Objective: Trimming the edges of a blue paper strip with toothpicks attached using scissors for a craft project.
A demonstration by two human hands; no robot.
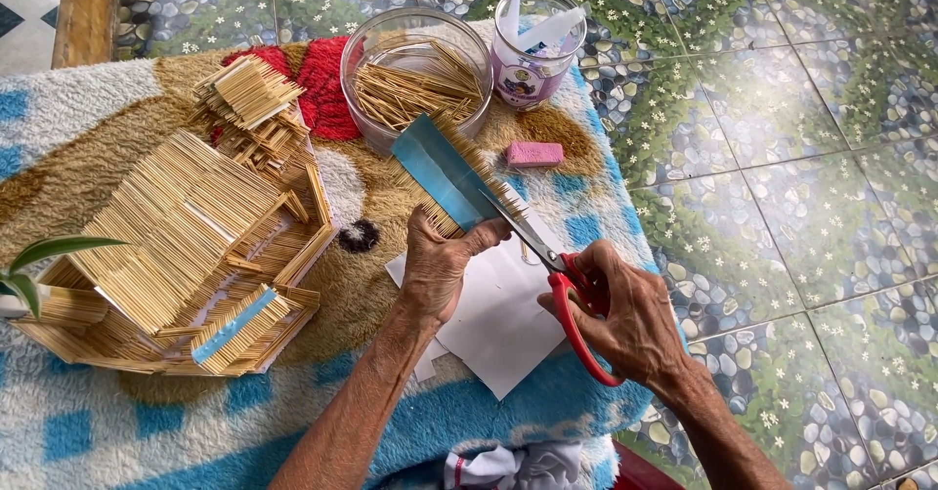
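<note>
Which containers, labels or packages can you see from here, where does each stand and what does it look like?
Labelled jar: top centre on the rug, right of the bowl; clear, round, with a purple-and-white picture label, white pieces inside.
Clear bowl: left of that jar; round, unlabelled, holding thin sticks.
No screens or signs.

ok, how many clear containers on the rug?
2. A wide clear bowl of thin sticks at the rug's far edge, and a smaller clear jar holding white bits, just right of it and close beside it. None seems hidden.
</note>
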